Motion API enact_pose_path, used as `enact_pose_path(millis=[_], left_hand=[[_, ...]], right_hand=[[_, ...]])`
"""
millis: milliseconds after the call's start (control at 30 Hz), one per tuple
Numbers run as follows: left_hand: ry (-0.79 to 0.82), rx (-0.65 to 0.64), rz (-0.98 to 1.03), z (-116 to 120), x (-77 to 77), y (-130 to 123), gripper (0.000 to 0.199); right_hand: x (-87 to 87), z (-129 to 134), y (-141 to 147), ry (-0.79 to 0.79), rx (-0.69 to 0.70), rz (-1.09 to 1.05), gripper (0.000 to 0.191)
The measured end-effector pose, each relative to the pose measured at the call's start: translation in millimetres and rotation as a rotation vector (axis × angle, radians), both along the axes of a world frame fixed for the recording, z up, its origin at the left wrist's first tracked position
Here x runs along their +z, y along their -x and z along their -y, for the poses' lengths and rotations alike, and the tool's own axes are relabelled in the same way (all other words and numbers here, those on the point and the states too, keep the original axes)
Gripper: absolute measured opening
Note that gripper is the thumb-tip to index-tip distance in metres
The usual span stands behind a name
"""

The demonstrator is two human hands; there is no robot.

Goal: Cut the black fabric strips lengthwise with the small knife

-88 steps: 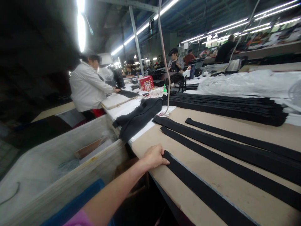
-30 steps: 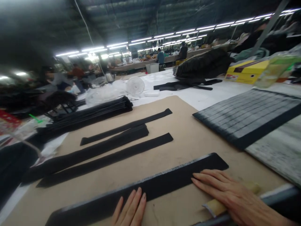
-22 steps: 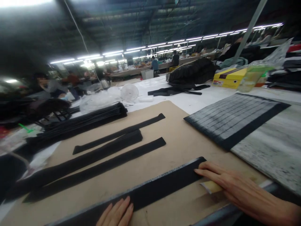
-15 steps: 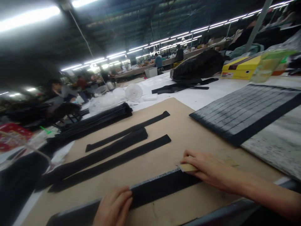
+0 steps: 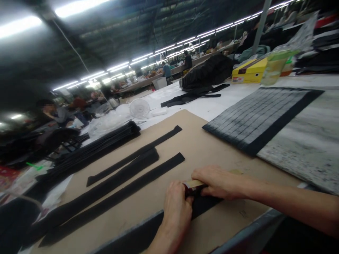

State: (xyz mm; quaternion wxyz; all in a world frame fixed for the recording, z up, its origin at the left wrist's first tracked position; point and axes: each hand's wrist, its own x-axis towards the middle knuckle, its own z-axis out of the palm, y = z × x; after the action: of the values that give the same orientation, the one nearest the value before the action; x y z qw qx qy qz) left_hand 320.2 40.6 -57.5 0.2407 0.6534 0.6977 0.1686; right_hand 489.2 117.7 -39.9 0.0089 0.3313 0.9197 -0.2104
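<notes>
A long black strip [image 5: 143, 231] with a greyish edge lies on brown board [image 5: 227, 229] in front of me. My right hand [image 5: 218, 181] is closed round a flat, pale-yellow tool [image 5: 195, 183], whose kind I cannot make out; its front end points left over the strip. Right beside that end, my left hand [image 5: 176, 206] has its fingers bent and its thumb closed on the strip. Something dark reddish shows between the two hands, too small to name. Beyond them lie more black strips [image 5: 150, 181], roughly parallel to this one.
A stack of black strips [image 5: 106, 141] lies at the back left, by a clear round lid-like object [image 5: 139, 108]. To the right are a grey lined panel [image 5: 254, 113], a yellow box [image 5: 247, 72] and a greenish plastic cup [image 5: 274, 68]. People sit further off.
My left hand has moved right along the strip, up to the tool, and its thumb and fingers now close there. The right hand still holds the tool. The camera view has shifted.
</notes>
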Motion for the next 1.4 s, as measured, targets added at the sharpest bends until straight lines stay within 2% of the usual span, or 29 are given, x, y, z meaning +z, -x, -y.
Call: enact_pose_path(millis=[200, 300, 433, 600, 833, 1000, 1100, 1200, 1300, 1400], left_hand=[[0.005, 0.001, 0.093, -3.2, -1.8, 0.4, 0.023], [0.008, -0.015, 0.134, -4.5, -3.6, 0.5, 0.021], [-0.009, -0.029, 0.108, -3.0, -2.7, 0.8, 0.014], [-0.065, -0.099, 0.122, 2.1, -3.4, -0.3, 0.025], [-0.170, -0.265, -0.121, 8.9, -12.0, -0.3, 0.028], [-0.278, -0.359, -0.281, 14.6, -22.3, -3.5, 0.025], [-0.326, -0.449, -0.434, 19.0, -28.4, -7.5, 0.022], [-0.414, -0.509, -0.528, 24.5, -32.0, -9.5, 0.030], [-0.391, -0.471, -0.465, 28.2, -27.7, -8.5, 0.035], [-0.270, -0.301, -0.285, 26.1, -15.4, -8.2, 0.028]], right_hand=[[-2.9, -12.4, 0.6, 0.082, 0.014, -0.020, 0.019], [-7.9, -18.5, -1.8, 0.105, 0.059, -0.044, 0.019], [-12.8, -20.5, -7.8, 0.094, 0.092, -0.111, 0.013], [-15.8, -17.4, -15.3, 0.043, 0.142, -0.179, 0.007], [-16.9, -11.6, -24.0, -0.022, 0.245, -0.250, 0.018], [-19.0, -5.6, -31.1, -0.085, 0.326, -0.276, 0.033], [-22.9, -2.2, -35.8, -0.113, 0.351, -0.259, 0.035], [-27.3, -0.8, -39.2, -0.149, 0.356, -0.240, 0.036], [-27.5, -2.0, -40.3, -0.171, 0.352, -0.212, 0.036], [-21.1, -5.4, -39.5, -0.148, 0.315, -0.180, 0.043]])
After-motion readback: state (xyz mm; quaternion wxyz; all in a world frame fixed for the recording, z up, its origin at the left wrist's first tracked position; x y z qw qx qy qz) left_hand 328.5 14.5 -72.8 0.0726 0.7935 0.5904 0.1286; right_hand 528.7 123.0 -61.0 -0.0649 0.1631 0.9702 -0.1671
